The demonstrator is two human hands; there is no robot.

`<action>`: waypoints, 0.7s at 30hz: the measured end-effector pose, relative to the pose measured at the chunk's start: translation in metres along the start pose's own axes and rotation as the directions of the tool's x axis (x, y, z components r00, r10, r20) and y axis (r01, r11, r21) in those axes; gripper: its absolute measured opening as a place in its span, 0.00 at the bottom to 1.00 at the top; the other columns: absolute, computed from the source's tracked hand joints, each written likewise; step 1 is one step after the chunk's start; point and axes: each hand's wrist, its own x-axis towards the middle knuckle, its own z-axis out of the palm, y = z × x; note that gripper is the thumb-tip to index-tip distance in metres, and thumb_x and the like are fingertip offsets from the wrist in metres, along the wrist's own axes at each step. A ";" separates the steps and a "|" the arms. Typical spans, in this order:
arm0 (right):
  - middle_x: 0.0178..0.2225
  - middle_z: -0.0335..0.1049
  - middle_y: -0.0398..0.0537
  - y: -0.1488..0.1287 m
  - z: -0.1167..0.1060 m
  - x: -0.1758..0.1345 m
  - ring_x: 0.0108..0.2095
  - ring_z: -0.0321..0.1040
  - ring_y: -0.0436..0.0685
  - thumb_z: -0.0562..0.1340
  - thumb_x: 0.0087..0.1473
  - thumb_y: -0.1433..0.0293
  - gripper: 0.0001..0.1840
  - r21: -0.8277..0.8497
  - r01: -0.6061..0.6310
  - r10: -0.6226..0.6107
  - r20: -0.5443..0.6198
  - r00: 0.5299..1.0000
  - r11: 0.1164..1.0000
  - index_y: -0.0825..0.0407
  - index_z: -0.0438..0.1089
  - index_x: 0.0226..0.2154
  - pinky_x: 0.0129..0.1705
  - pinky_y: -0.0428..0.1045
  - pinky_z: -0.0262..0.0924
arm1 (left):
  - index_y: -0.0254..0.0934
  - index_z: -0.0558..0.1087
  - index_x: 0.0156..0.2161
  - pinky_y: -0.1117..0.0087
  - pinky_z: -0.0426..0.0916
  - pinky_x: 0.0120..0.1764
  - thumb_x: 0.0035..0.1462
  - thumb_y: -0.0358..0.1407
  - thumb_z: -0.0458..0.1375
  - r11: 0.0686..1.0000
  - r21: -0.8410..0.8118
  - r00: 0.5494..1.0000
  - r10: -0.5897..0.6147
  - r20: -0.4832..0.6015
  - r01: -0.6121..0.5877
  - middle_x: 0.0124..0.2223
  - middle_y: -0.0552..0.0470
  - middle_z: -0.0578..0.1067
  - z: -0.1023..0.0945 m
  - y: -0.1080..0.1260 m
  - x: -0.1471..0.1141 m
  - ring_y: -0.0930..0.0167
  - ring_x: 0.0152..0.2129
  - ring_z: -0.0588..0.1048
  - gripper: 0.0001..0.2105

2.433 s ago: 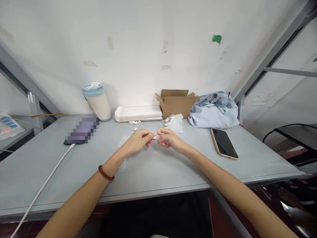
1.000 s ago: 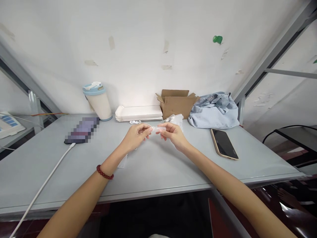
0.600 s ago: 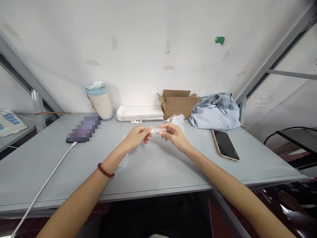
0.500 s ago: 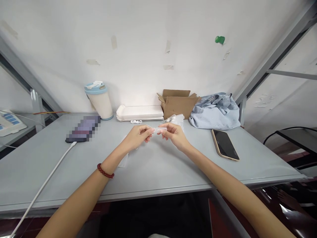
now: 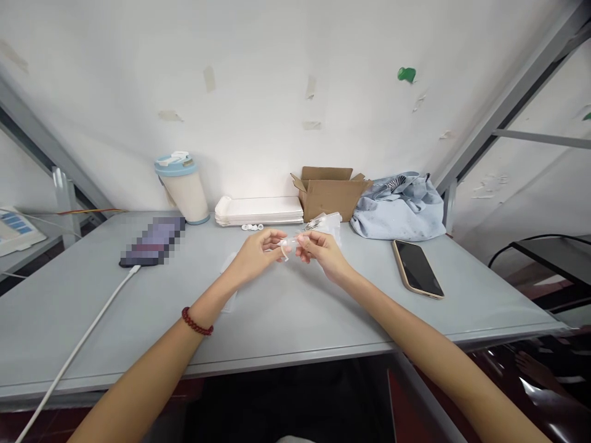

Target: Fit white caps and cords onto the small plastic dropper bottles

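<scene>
Over the middle of the desk my two hands meet around a small clear plastic piece (image 5: 291, 245), perhaps a little bag; its exact kind is too small to tell. My left hand (image 5: 259, 255) has thumb and curled fingers at its left side, with a thin pale strip by the thumb. My right hand (image 5: 324, 251) pinches the right side between thumb and forefinger. Just behind the hands lie clear plastic bags (image 5: 331, 225) and several small white round pieces (image 5: 252, 227). A clear plastic strip (image 5: 229, 303) is partly hidden under my left wrist.
Along the wall stand a cup with a blue lid (image 5: 182, 187), a white stack (image 5: 258, 210), an open cardboard box (image 5: 332, 198) and a light blue cloth (image 5: 399, 212). A phone (image 5: 419, 269) lies right; another phone (image 5: 152, 243) with a white cable (image 5: 87, 338) lies left.
The plastic piece, earlier stretched flat and pointing right between my fingertips, now sits bunched between the hands. My left fingers have lifted and loosened a little, and a pale strip shows at the thumb.
</scene>
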 end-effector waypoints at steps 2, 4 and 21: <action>0.22 0.69 0.42 0.000 0.000 0.000 0.21 0.62 0.47 0.66 0.45 0.54 0.21 -0.008 0.018 -0.018 0.006 1.000 1.000 0.56 0.70 0.32 0.24 0.45 0.55 | 0.34 0.71 0.38 0.67 0.71 0.33 0.50 0.48 0.61 0.999 -0.013 0.998 -0.051 0.031 0.052 0.34 0.50 0.75 -0.001 0.004 -0.001 0.70 0.28 0.74 0.18; 0.22 0.69 0.43 0.000 0.000 0.000 0.21 0.62 0.48 0.66 0.46 0.55 0.20 -0.019 0.038 -0.038 0.007 0.999 0.999 0.55 0.70 0.33 0.23 0.45 0.55 | 0.33 0.72 0.31 0.69 0.70 0.30 0.51 0.50 0.60 0.997 -0.010 0.996 -0.076 0.046 0.077 0.28 0.51 0.74 0.000 0.006 -0.001 0.71 0.23 0.72 0.19; 0.17 0.64 0.39 -0.002 -0.002 0.000 0.18 0.59 0.47 0.66 0.44 0.53 0.21 -0.037 0.040 -0.040 -0.001 0.999 0.998 0.55 0.70 0.30 0.22 0.46 0.56 | 0.35 0.70 0.23 0.73 0.60 0.27 0.55 0.46 0.56 0.948 0.287 0.986 0.156 -0.054 -0.135 0.20 0.55 0.69 0.005 0.005 -0.006 0.73 0.20 0.66 0.17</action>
